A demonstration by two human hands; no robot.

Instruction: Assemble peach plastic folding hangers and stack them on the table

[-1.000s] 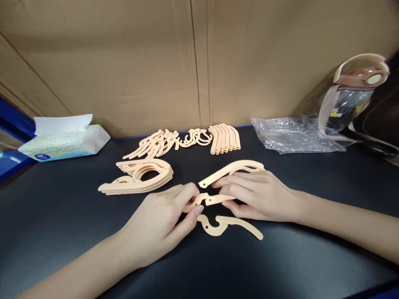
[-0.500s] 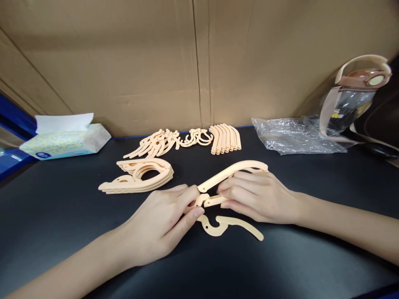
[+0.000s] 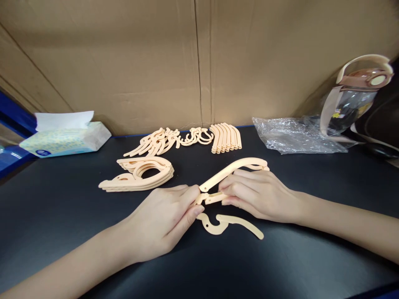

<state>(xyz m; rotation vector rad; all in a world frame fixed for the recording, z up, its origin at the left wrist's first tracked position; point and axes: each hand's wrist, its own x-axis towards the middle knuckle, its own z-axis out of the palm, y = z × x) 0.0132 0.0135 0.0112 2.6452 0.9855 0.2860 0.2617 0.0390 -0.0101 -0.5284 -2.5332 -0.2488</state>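
My left hand point(image 3: 165, 220) pinches a small curved hanger piece point(image 3: 202, 198) between thumb and fingers; most of that piece is hidden. My right hand point(image 3: 258, 193) is closed around a beige plastic hanger arm point(image 3: 232, 170), a long curved part that slants up to the right. Beneath it, a second bar point(image 3: 215, 198) shows at the right fingertips. The bar's end meets or nearly meets the piece in my left hand. Just below, a loose hanger hook point(image 3: 213, 227) lies on the table with a thin curved arm point(image 3: 245, 224) at its right.
Folded hangers point(image 3: 137, 182) are stacked left of centre. Farther back lie jumbled hanger arms point(image 3: 152, 143), loose hooks point(image 3: 195, 137) and a neat row of arms point(image 3: 226, 138). A tissue pack point(image 3: 67, 139) stands at left, a plastic bag point(image 3: 280, 135) and water bottle point(image 3: 355, 104) at right.
The small curved piece in my left hand has tilted and shows less of itself. The long arm in my right hand has moved up slightly. Both hands keep their grip.
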